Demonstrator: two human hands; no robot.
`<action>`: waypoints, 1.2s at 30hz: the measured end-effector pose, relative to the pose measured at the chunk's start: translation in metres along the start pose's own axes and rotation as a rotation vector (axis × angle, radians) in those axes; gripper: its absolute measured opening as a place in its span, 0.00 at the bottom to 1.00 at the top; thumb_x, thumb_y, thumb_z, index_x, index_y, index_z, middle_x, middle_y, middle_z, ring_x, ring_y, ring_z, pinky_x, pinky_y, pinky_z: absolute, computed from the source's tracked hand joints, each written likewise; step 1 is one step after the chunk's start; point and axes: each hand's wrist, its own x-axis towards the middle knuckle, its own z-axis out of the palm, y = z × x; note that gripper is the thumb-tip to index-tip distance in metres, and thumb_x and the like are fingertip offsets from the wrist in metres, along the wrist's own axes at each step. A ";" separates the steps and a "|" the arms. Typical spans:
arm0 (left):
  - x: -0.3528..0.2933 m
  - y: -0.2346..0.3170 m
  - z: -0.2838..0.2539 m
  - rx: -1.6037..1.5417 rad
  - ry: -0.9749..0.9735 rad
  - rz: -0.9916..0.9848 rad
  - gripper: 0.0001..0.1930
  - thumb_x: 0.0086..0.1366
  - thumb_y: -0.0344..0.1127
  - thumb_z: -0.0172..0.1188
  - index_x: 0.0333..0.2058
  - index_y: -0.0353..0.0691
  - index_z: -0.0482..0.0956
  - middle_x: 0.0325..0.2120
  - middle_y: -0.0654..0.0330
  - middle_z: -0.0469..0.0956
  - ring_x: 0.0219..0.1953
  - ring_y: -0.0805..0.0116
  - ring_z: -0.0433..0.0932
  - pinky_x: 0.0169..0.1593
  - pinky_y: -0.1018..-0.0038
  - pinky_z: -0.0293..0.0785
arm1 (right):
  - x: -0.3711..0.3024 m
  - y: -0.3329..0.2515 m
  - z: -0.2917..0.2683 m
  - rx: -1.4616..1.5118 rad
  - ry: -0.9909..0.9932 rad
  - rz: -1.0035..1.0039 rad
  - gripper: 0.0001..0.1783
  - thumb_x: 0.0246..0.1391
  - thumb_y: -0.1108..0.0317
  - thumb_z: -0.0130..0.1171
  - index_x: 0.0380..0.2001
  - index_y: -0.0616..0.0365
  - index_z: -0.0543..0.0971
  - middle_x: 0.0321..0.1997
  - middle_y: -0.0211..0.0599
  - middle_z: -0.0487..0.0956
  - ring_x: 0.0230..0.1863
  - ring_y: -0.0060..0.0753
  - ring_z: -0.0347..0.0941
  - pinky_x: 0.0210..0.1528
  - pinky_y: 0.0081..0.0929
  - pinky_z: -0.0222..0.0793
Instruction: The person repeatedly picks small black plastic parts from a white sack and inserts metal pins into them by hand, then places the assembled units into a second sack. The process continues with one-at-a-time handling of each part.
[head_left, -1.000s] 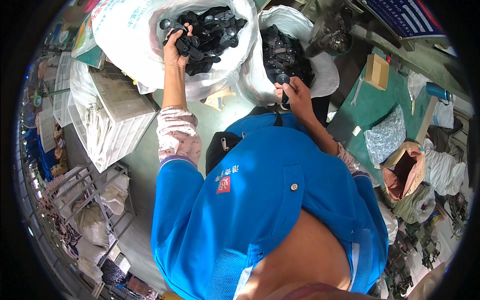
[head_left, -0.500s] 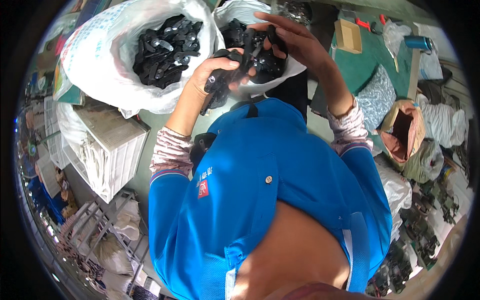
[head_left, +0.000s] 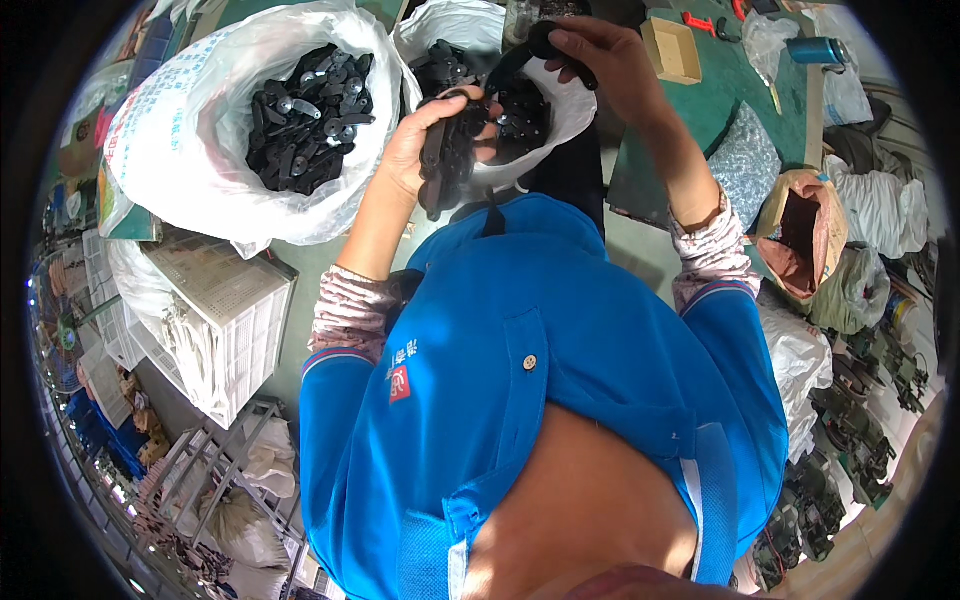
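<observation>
My left hand [head_left: 408, 148] is closed round a bundle of black plastic parts [head_left: 447, 165], long and rounded, hanging over the near edge of the smaller white bag [head_left: 572, 122]. To the right and a little higher, my right hand [head_left: 618, 62] pinches a single curved black part [head_left: 514, 66] whose far end reaches toward the left hand. More dark parts [head_left: 522, 112] lie inside that bag, partly covered by my hands. On the left stands a larger white bag [head_left: 205, 165], its mouth wide, holding a heap of similar black parts [head_left: 310, 120] with some shiny round spots.
A small cardboard box [head_left: 672, 50] and a blue can [head_left: 815, 50] sit on the green table [head_left: 650, 165] at right. Near its edge are a bubble-wrap pouch [head_left: 745, 155] and an opened brown sack [head_left: 800, 235]. A white crate [head_left: 225, 320] stands at left.
My right hand has moved up and right, away from the left hand, with the curved black part in its fingers. The left hand still grips the bundle. The whole view has shifted slightly.
</observation>
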 end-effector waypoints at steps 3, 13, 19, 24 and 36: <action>0.002 -0.001 -0.010 -0.046 0.062 0.099 0.12 0.64 0.36 0.53 0.44 0.38 0.74 0.41 0.48 0.76 0.38 0.56 0.79 0.37 0.61 0.81 | 0.019 -0.040 0.010 -0.004 0.156 0.052 0.14 0.56 0.67 0.57 0.44 0.59 0.79 0.24 0.31 0.78 0.25 0.14 0.71 0.26 0.13 0.64; 0.008 0.003 -0.018 -0.128 -0.037 0.232 0.16 0.57 0.28 0.56 0.46 0.38 0.70 0.49 0.45 0.71 0.50 0.51 0.72 0.54 0.52 0.69 | 0.054 -0.027 0.010 -0.169 0.109 0.207 0.08 0.56 0.72 0.52 0.34 0.63 0.79 0.17 0.27 0.74 0.18 0.14 0.66 0.18 0.14 0.56; 0.014 0.008 -0.008 -0.033 -0.036 0.357 0.23 0.54 0.21 0.54 0.51 0.39 0.66 0.51 0.46 0.69 0.53 0.48 0.70 0.58 0.47 0.65 | 0.018 0.022 0.014 0.068 0.091 0.187 0.19 0.59 0.63 0.55 0.49 0.63 0.74 0.36 0.40 0.79 0.28 0.23 0.75 0.24 0.19 0.70; 0.021 0.006 -0.011 0.006 0.000 0.371 0.27 0.55 0.19 0.53 0.55 0.39 0.63 0.51 0.47 0.69 0.55 0.47 0.69 0.54 0.41 0.68 | -0.037 0.036 0.047 0.149 -0.014 0.318 0.18 0.58 0.61 0.56 0.47 0.61 0.76 0.35 0.38 0.78 0.27 0.22 0.75 0.22 0.20 0.69; 0.014 0.002 -0.004 0.046 -0.091 0.024 0.26 0.59 0.28 0.52 0.58 0.34 0.60 0.45 0.48 0.72 0.47 0.50 0.74 0.49 0.49 0.74 | -0.024 0.056 0.035 -0.799 0.051 -0.865 0.20 0.42 0.76 0.63 0.42 0.47 0.78 0.42 0.36 0.74 0.42 0.41 0.72 0.39 0.29 0.71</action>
